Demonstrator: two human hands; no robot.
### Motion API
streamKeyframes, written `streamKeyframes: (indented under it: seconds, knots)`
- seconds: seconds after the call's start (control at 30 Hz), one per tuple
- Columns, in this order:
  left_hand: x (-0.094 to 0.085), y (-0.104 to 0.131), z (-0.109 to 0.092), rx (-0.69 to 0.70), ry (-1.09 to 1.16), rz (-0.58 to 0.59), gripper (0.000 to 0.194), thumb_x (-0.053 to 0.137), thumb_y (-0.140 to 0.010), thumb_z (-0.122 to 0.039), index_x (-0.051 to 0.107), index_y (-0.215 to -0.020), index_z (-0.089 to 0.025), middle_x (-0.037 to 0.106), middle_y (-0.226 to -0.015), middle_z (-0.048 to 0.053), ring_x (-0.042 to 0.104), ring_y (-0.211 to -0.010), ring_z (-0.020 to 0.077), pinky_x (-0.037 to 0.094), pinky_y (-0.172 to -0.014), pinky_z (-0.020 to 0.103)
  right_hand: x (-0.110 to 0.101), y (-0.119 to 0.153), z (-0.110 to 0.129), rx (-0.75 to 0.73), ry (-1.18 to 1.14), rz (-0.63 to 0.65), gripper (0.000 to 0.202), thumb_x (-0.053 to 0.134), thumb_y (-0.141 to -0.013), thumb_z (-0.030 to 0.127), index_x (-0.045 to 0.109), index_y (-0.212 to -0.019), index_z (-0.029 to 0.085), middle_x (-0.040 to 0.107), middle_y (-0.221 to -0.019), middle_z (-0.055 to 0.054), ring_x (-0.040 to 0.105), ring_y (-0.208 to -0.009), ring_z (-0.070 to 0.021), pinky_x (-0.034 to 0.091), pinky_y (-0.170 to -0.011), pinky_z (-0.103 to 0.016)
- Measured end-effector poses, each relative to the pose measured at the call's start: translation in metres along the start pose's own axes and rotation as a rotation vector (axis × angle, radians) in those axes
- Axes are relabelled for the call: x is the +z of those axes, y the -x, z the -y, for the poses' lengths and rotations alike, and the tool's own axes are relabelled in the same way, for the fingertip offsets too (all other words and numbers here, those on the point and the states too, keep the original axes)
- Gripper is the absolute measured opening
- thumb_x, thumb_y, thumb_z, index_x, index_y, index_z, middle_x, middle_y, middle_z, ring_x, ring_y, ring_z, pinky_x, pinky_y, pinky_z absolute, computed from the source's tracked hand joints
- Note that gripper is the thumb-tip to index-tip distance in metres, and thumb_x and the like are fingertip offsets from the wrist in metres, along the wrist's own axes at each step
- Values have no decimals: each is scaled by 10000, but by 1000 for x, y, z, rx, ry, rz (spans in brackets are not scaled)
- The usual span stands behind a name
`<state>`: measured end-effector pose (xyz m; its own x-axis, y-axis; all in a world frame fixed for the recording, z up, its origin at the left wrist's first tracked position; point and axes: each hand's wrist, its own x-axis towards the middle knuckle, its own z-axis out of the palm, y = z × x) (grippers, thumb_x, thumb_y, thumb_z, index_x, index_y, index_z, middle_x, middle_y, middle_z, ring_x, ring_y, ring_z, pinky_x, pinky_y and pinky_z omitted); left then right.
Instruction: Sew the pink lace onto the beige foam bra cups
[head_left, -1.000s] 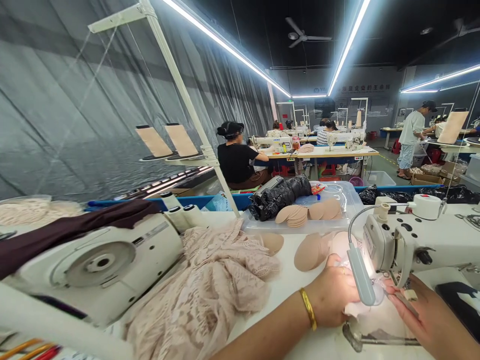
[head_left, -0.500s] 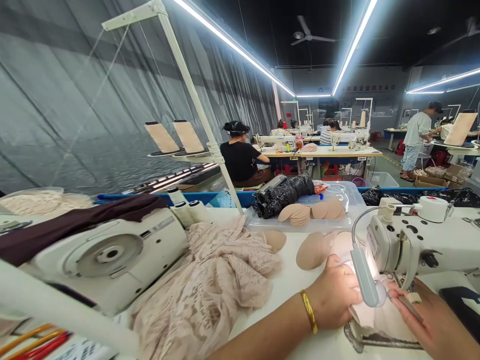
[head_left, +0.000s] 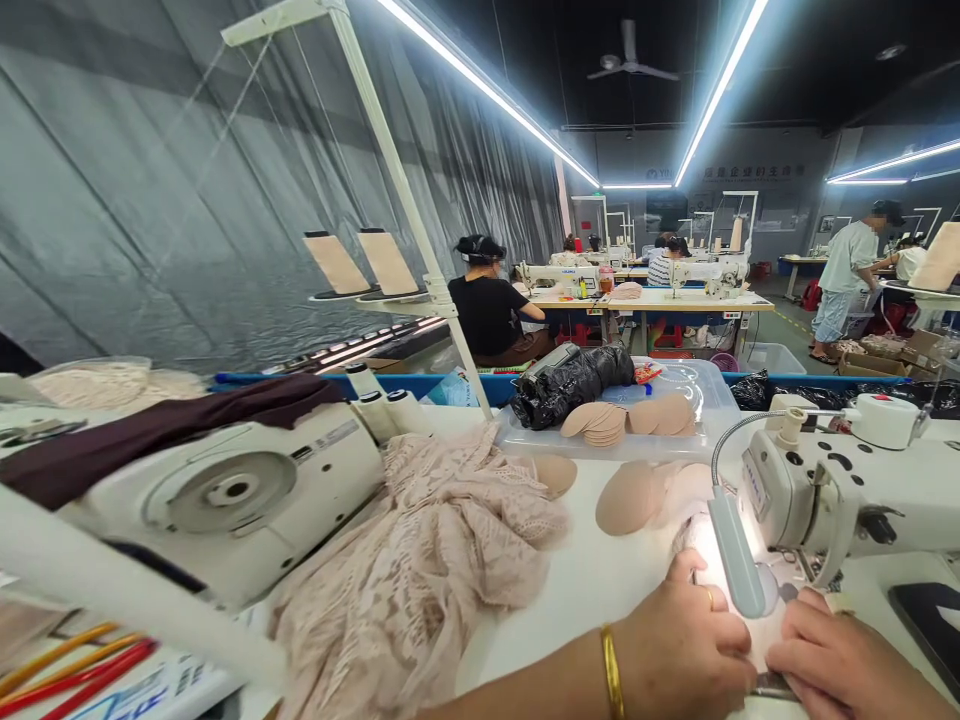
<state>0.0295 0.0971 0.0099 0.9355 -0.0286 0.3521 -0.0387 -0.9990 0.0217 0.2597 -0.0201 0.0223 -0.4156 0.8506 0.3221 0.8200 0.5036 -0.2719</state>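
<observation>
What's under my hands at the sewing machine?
Pale fabric shows between your left hand and right hand; whatever lies directly beneath them is covered, so I can't tell.

Single head-worn camera, set above the near edge of the surface (head_left: 589, 585) — faces forward and down. Left hand (head_left: 686, 640) and right hand (head_left: 836, 645) close to it, low and right in frame. Wide view: takes in ceiling light (head_left: 487, 93) above, far wall (head_left: 705, 150) well off.
</observation>
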Motion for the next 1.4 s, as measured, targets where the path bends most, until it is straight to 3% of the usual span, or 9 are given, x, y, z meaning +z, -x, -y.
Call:
streamKeyframes:
  seconds: [0.23, 0.5, 0.67, 0.8, 0.93, 1.07, 1.23, 1.3, 1.4]
  knots:
    - [4, -3, 3, -49, -25, -1, 218, 581, -958, -200, 482, -764, -197, 651, -807, -44, 525, -736, 181, 305, -958, 541, 10, 9, -10, 34, 35, 0, 237, 585, -948, 160, 747, -1014, 321, 747, -901, -6, 711, -758, -197, 550, -644, -263]
    - [-7, -15, 17, -91, -109, 83, 164, 618, -838, -139, 495, -742, -186, 651, -838, 12, 553, -772, 216, 373, -908, 550, 28, 10, -21, 172, 105, 46, 343, 432, -1058, 207, 704, -1220, 338, 784, -1021, -30, 769, -896, -240, 619, -733, -343]
    - [-8, -19, 23, -112, -107, 73, 127, 591, -912, -154, 571, -793, -192, 689, -851, 28, 562, -781, 213, 371, -958, 554, 40, 15, -31, 217, 186, -58, 355, 488, -1043, 252, 712, -1301, 349, 826, -1019, -37, 792, -904, -263, 628, -715, -330]
    - [-5, -20, 35, -352, -125, -52, 77, 590, -925, -187, 657, -914, -224, 743, -1041, 62, 623, -959, 271, 392, -1007, 547, 43, 16, -32, 211, 240, -78, 370, 474, -1050, 262, 719, -1318, 332, 837, -1030, -49, 801, -892, -271, 636, -685, -337]
    - [-11, -12, 64, -630, -182, -137, 496, 478, -878, -21, 635, -1303, -221, 656, -1413, 152, 558, -1322, 352, 349, -1113, 595, 41, 17, -31, 203, 227, -76, 378, 453, -1063, 260, 695, -1346, 319, 823, -992, -61, 803, -851, -265, 635, -660, -335]
    - [-21, 4, 84, -556, -105, 45, 386, 600, -654, -21, 680, -969, -229, 769, -1124, 31, 694, -1058, 279, 382, -1127, 512, 40, 16, -30, 234, 160, -105, 369, 454, -1058, 253, 691, -1325, 349, 801, -912, -32, 766, -711, -237, 609, -622, -315]
    - [-28, 13, 62, -414, -56, 208, 116, 654, -752, -100, 592, -749, -198, 681, -758, -8, 604, -648, 189, 422, -1053, 495, 37, 14, -27, 227, 145, -144, 343, 477, -1048, 259, 716, -1276, 354, 792, -893, -16, 753, -689, -230, 592, -615, -303]
    - [-28, 9, 44, -361, -14, 226, 182, 678, -863, -207, 560, -724, -202, 669, -739, -4, 606, -668, 196, 479, -927, 423, 36, 14, -26, 225, 143, -156, 332, 493, -1041, 258, 720, -1264, 352, 792, -905, -17, 759, -717, -233, 592, -626, -303]
    - [-27, -3, 21, -243, 50, 160, 85, 687, -899, -215, 602, -890, -215, 740, -1022, 37, 674, -930, 231, 503, -875, 360, 34, 13, -25, 227, 142, -137, 323, 497, -1041, 260, 716, -1264, 340, 789, -926, -32, 767, -774, -248, 603, -662, -321]
